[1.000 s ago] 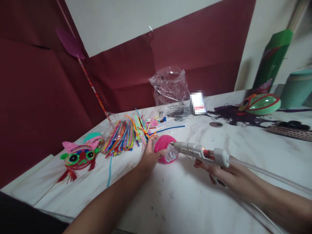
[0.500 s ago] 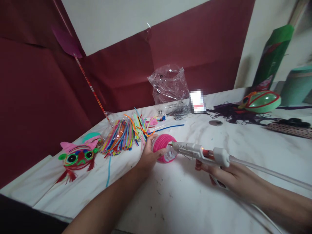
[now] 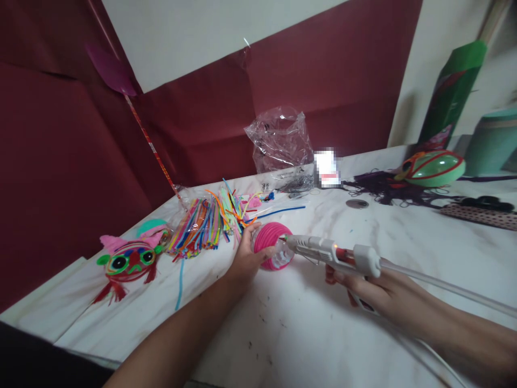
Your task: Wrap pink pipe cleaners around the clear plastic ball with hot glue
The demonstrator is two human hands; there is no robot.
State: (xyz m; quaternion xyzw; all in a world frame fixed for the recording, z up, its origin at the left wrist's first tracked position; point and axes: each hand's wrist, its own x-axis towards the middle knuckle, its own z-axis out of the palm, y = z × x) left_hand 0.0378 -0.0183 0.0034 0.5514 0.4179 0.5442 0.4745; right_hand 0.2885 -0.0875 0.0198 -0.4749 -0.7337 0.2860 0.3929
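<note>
My left hand (image 3: 250, 250) is closed around a clear round ball (image 3: 286, 254) partly wrapped in pink pipe cleaner (image 3: 270, 237). The thumb presses on its near side. A white hot glue gun (image 3: 319, 249) is in my right hand (image 3: 363, 285), fingers wrapped round the handle. Its nozzle is at the ball's right side, by the edge of the pink winding; whether the tip touches is too small to tell. A long glue stick (image 3: 444, 288) sticks out of the gun's back, and an orange light glows on its body.
Left of the ball lie several coloured pipe cleaners (image 3: 197, 226) in clear plastic, then a decorated animal face (image 3: 131, 261). A clear bag (image 3: 280, 145) and a blurred white item (image 3: 328, 168) stand at the back. A green decorated ball (image 3: 436, 168) with purple fringe lies right.
Almost nothing differs. My hands, the ball and the glue gun keep nearly the same places; the right-hand fingers shift very slightly on the handle.
</note>
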